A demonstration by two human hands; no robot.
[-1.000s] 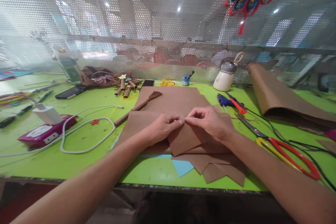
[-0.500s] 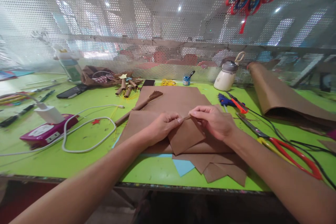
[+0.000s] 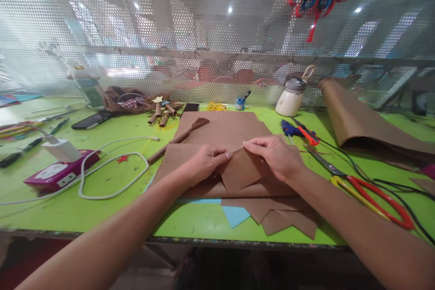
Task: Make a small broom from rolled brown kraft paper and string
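Between my hands is a small square of brown paper, tilted, its top edge pinched at both ends. My left hand grips the upper left corner with thumb and fingers. On the other side, my right hand pinches the edge near its upper right. Larger brown paper sheets lie beneath, with cut, pointed pieces sticking out at the front. A light blue paper shows under them. Left of my hands, a rolled brown paper stick with a fringed end rests across the sheets.
Scissors and a blue glue gun lie to the right, beside a large folded brown sheet. On the left are a purple power strip, a white cable and a phone. A white jar stands behind.
My left hand has shifted slightly left along the paper's top edge, so the fingertips of both hands are farther apart. The small paper now faces me a little flatter.
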